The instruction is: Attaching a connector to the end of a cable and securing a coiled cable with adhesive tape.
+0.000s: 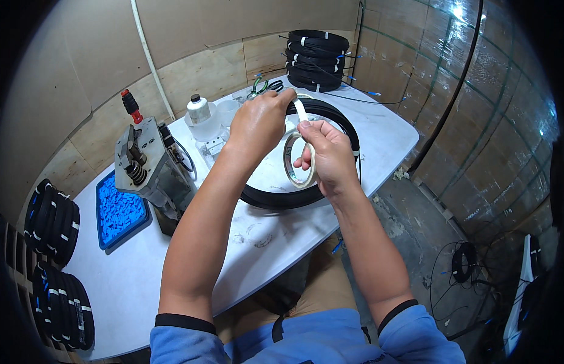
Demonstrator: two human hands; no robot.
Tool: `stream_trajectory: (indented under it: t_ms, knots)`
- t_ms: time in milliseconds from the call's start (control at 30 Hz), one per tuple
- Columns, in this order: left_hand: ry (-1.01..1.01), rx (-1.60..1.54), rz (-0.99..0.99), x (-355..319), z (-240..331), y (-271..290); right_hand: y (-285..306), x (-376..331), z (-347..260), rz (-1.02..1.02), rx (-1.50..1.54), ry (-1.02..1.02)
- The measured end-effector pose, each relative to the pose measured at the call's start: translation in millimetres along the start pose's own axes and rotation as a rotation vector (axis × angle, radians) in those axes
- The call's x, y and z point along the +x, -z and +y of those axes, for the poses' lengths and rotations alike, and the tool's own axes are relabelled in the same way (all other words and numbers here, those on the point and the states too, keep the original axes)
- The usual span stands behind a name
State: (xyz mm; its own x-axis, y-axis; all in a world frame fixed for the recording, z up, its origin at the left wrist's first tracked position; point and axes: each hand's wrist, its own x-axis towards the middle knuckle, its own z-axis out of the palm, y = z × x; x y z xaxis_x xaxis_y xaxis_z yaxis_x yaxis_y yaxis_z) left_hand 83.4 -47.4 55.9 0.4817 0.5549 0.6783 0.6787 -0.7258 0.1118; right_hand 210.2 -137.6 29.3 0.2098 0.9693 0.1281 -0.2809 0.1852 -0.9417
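A roll of whitish masking tape (287,159) hangs in my right hand (332,159), its thumb pressed on the strip where it leaves the roll. A short white strip (301,110) runs taut from there up to my left hand (259,123). The left fingers are closed at the upper end of the strip; their tips are partly hidden. Beneath both hands a coil of black cable (276,199) lies on the white table (258,233). Its left side is hidden by my left hand and forearm.
A metal bench machine (150,159) stands left, beside a blue tray (106,243) of small blue pieces. Behind are a white bottle (198,110) and green-handled pliers (258,86). Stacked black coils (317,60) stand at the far edge; more coils (62,306) sit left. Wrapped boxes (464,115) line the right.
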Motion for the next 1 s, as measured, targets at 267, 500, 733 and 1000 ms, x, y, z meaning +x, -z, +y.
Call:
stream_trajectory:
  t_ms: [267, 500, 733, 1000]
  knots:
    - [0.028, -0.012, -0.005, 0, 0, 0, -3, 9, 5, 0.12, -0.1, 0.045]
    - [0.033, -0.018, -0.013, -1, 2, 0, -4, 30, 26, 0.2, -0.214, 0.218]
    - [0.012, 0.025, -0.024, 1, -11, -4, -9, 43, 26, 0.334, -0.7, 0.603]
    - [0.076, 0.012, -0.066, 2, -12, 3, 18, 45, 37, 0.283, -1.268, 0.651]
